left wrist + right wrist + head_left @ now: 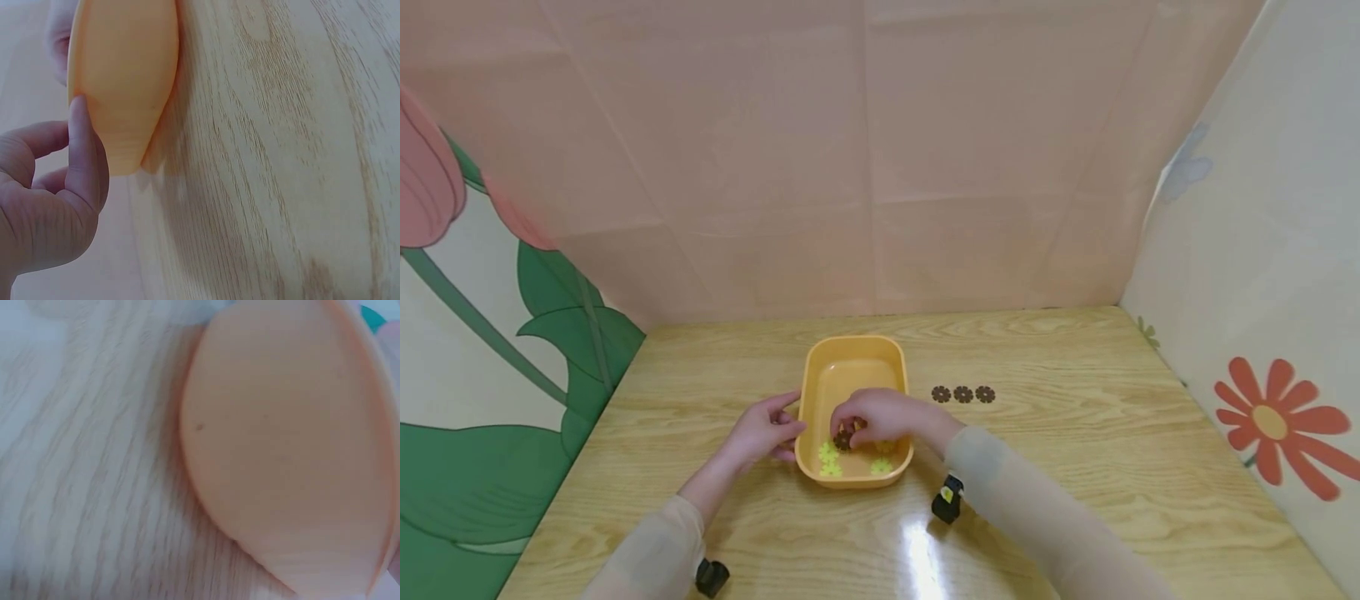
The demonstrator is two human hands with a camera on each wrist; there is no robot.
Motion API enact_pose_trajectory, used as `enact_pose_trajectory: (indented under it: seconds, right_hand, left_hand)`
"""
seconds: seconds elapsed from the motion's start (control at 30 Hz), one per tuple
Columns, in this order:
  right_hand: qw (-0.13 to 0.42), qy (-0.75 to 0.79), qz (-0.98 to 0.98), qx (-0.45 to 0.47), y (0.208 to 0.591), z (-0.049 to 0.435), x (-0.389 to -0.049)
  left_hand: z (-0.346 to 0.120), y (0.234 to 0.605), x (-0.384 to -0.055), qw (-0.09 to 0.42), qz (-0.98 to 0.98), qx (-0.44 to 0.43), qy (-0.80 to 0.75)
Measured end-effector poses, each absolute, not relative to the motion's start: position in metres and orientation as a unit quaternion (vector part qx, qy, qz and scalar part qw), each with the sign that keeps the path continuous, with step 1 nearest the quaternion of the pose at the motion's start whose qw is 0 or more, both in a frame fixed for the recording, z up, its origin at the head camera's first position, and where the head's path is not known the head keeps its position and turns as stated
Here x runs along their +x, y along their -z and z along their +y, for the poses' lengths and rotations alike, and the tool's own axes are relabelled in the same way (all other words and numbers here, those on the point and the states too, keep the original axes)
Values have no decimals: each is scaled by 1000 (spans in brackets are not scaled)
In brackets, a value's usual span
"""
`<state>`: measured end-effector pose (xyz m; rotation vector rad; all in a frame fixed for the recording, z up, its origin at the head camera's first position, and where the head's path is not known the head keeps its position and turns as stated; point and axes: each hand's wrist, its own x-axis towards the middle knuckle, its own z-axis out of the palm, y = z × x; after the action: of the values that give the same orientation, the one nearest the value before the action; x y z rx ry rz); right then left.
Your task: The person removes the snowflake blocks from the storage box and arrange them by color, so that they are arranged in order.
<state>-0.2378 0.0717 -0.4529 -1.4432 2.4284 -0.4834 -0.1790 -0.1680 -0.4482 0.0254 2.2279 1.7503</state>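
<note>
- On the wood-grained surface (722, 358): 1 orange tray (857, 371), rectangular with rounded corners, placed between the 2 arms, its long sides pointed away from the person.
- Row of 3 brown pieces (963, 394), flower-shaped, laid flat on the surface to the right of the tray, close together and apart from it.
- Inside the tray, near end: brown piece (842, 440), at least 1, shown at the right fingertips; others may be covered.
- Inside the tray, near corners: yellow pieces (830, 470), flower-shaped, several, some clustered at the left and some at the right; exact count obscured.
- Left grip (758, 433), a bare hand: fingers loosely extended, tips touched to the tray's left side at the rim; nothing is seen clenched.
- Right grip (876, 408), a bare hand: lowered into the tray, fingers bent over the brown piece; whether it is grasped or only touched cannot be told.
- Done, as judged: 3 brown pieces set out in line.
- Left, as judged: the brown piece under the fingers, with the yellow pieces also contained in the tray; the work is rated partway.
</note>
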Motion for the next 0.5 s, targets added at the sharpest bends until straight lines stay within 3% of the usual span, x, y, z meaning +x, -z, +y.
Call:
enact_pose_trajectory:
  seconds: [0.5]
  right_hand:
    - [45, 339, 825, -450, 434, 142, -231]
  left_hand:
    - [-167, 450, -181, 151, 778, -4, -610]
